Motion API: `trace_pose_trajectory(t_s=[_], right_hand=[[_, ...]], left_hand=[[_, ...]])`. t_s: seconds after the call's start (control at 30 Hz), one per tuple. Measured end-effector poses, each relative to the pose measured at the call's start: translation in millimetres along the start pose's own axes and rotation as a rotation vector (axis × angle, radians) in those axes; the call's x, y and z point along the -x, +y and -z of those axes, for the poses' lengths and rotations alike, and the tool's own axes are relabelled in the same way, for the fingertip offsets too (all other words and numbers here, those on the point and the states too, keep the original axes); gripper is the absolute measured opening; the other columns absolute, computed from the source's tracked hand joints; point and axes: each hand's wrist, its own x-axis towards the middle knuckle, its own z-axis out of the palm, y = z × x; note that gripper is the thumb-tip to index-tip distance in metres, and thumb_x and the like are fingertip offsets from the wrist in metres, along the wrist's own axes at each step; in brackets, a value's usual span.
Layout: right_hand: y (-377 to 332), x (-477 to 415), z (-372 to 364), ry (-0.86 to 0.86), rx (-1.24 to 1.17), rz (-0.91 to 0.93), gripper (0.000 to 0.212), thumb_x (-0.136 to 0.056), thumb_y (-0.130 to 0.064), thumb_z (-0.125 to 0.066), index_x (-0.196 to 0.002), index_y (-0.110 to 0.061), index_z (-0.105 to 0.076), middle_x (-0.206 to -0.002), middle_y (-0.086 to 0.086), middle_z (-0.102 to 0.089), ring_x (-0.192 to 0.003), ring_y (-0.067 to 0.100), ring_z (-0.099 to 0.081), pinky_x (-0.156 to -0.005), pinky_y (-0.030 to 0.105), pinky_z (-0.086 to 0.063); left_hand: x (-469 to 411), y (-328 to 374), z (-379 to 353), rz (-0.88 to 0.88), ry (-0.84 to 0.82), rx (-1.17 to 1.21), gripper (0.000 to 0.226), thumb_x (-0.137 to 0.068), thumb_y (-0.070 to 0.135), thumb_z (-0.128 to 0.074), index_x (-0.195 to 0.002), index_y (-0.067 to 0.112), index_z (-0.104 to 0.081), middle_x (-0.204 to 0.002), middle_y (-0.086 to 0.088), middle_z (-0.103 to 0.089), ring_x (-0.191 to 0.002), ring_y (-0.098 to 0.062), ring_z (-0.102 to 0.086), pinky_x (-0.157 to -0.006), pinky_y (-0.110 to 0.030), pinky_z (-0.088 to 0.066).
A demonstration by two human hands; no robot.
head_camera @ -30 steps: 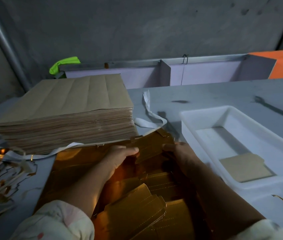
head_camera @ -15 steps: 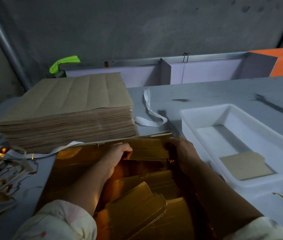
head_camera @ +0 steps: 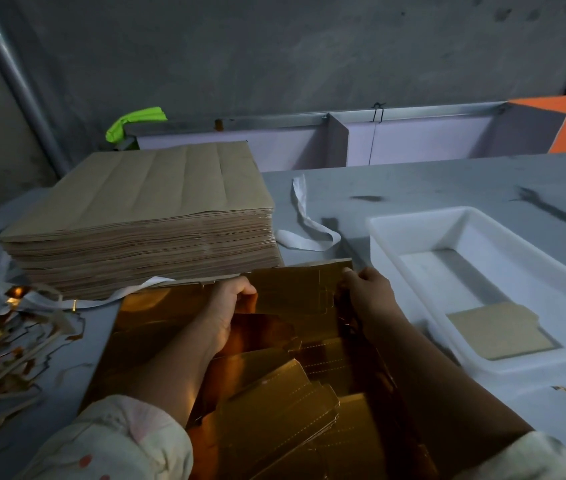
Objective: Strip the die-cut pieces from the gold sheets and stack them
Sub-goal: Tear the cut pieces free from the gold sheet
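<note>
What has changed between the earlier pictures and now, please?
The gold die-cut piece, skewed and buckled a second ago, has been straightened and now sits level between the left hand and right hand, which grip its ends as before. The gold sheet beneath, the stack of brown sheets, the white tray with its brown piece and the scrap pile stayed put.

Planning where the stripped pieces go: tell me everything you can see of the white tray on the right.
The white tray is a shallow rectangular tub, plastic by its look, with rounded corners and a thick rim. It sits upright on the grey table, right of the gold sheets. One flat brown card piece lies on its floor at the near end. The right hand is just left of it, not touching.
</note>
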Motion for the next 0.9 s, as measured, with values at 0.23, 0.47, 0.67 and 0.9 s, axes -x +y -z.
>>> trace_pose_trajectory(t_s=[0.23, 0.47, 0.67, 0.9], right_hand=[[-8.0, 6.8, 7.5, 0.188, 0.395, 0.222, 0.028, -0.101, -0.041, -0.048, -0.116, -0.019, -0.052, -0.109, 0.006, -0.063, -0.097, 0.029, -0.063, -0.086, 0.051, -0.054], [-20.0, 31.3, 10.2, 0.19, 0.464, 0.464, 0.044, -0.105, -0.046, -0.03, -0.092, -0.015, -0.058, -0.08, 0.003, -0.063, -0.074, 0.02, -0.058, -0.062, 0.031, -0.038], [-34.9, 62.1, 8.0, -0.071, -0.002, 0.262, 0.05, -0.102, -0.056, -0.031, -0.092, -0.021, -0.065, -0.086, 0.005, -0.067, -0.07, 0.017, -0.064, -0.06, 0.028, -0.044], [-16.9, 74.3, 16.7, -0.296, 0.16, 0.176, 0.007, -0.098, -0.02, -0.059, -0.094, -0.019, -0.064, -0.094, 0.007, -0.067, -0.075, 0.017, -0.062, -0.057, 0.025, -0.048]], left_hand=[[1.3, 3.4, 2.2, 0.02, 0.017, 0.063, 0.007, -0.078, 0.021, -0.061, -0.077, 0.016, -0.056, -0.088, -0.01, -0.055, -0.086, -0.028, -0.049, -0.077, -0.038, -0.037], [9.4, 33.6, 3.3, -0.137, 0.024, 0.126, 0.011, -0.083, 0.011, -0.057, -0.073, 0.015, -0.055, -0.077, -0.002, -0.055, -0.076, -0.019, -0.051, -0.071, -0.034, -0.04], [32.0, 30.2, 9.0, -0.102, 0.032, 0.106, 0.01, -0.085, 0.011, -0.059, -0.076, 0.014, -0.061, -0.08, -0.004, -0.06, -0.078, -0.019, -0.057, -0.079, -0.035, -0.047], [66.0, 4.6, 30.5, -0.03, -0.056, -0.018, 0.007, -0.086, 0.013, -0.061, -0.092, 0.011, -0.061, -0.098, -0.011, -0.062, -0.093, -0.026, -0.059, -0.083, -0.038, -0.048]])
